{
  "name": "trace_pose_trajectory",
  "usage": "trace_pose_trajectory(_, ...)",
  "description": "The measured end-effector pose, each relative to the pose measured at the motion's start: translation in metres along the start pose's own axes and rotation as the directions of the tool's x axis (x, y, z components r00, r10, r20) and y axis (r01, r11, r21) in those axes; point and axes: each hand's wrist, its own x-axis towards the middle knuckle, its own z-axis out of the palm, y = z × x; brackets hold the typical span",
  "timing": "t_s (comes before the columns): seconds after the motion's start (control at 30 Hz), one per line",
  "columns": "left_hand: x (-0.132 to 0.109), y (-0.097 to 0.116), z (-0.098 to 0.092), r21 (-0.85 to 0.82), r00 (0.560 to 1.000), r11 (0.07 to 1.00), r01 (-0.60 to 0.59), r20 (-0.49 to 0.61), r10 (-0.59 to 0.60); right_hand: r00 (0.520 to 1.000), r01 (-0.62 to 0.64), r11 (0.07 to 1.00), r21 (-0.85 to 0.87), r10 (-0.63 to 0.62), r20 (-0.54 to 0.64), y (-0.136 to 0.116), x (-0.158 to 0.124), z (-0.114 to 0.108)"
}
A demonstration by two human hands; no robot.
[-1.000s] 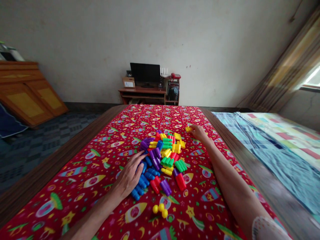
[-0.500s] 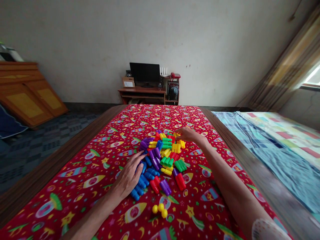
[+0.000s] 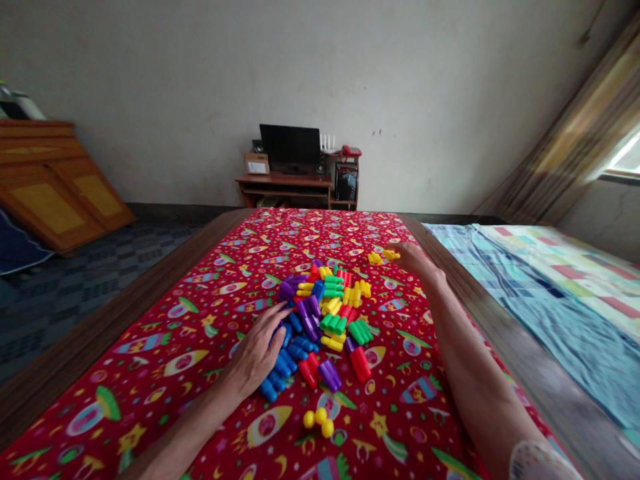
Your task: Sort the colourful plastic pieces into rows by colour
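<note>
A heap of bullet-shaped plastic building blocks (image 3: 334, 287) in green, yellow, red, purple and blue lies mid-table. My left hand (image 3: 261, 347) rests at its left side, fingers stretched out, over and against blue blocks (image 3: 285, 363). Off to the right and beyond the heap, my right hand (image 3: 414, 257) has its fingertips closed at a yellow block (image 3: 390, 255). Another yellow block (image 3: 375, 259) lies just left of that one. Nearer to me are a red block (image 3: 360, 364), a purple block (image 3: 330, 376) and a yellow piece with round knobs (image 3: 320, 421).
A red cloth (image 3: 200, 373) with rocket prints covers the table, whose brown edge (image 3: 450, 293) shows on the right. Beyond stands a desk with a monitor (image 3: 290, 148). A bed (image 3: 560, 300) is at right, a wooden cabinet (image 3: 55, 187) at left.
My right hand has moved from the heap's far edge to the right and slightly away, and yellow blocks now lie apart from the heap there. My left hand has stayed put.
</note>
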Motion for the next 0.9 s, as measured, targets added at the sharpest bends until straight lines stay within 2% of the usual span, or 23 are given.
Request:
trace_pose_trajectory(0.1, 0.000, 0.000, -0.001, 0.003, 1.000, 1.000, 0.005, 0.003, -0.005, 0.998, -0.059, 0.998, 0.014, 0.059, 0.026, 0.008, -0.002, 0.011)
trace_pose_trajectory(0.2, 0.000, 0.001, -0.002, 0.001, 1.000, 1.000, 0.005, 0.010, -0.005, 0.992, -0.126, 0.992, 0.012, 0.126, -0.017, 0.007, -0.003, 0.018)
trace_pose_trajectory(0.3, 0.000, 0.003, -0.003, -0.004, 1.000, 1.000, 0.004, 0.012, -0.004, 0.965, -0.254, 0.967, -0.010, 0.253, -0.067, 0.006, -0.003, 0.022)
trace_pose_trajectory(0.4, 0.000, 0.004, -0.004, -0.006, 1.000, 1.000, 0.001, 0.015, -0.001, 0.937, -0.348, 0.937, -0.028, 0.346, -0.039, 0.005, -0.003, 0.024)
trace_pose_trajectory(0.63, 0.000, 0.004, -0.004, -0.006, 1.000, 1.000, -0.003, 0.011, 0.003, 0.982, -0.182, 0.981, 0.063, 0.185, -0.035, -0.003, -0.004, 0.029)
trace_pose_trajectory(0.8, 0.000, 0.003, -0.003, 0.001, 1.000, 1.000, 0.005, 0.013, -0.005, 0.993, -0.105, 0.990, 0.094, 0.110, -0.041, -0.007, -0.007, 0.030)
trace_pose_trajectory(0.9, 0.001, 0.002, -0.003, 0.004, 1.000, 1.000, 0.003, 0.012, -0.003, 0.995, -0.080, 0.993, 0.092, 0.085, -0.045, -0.008, -0.006, 0.022)
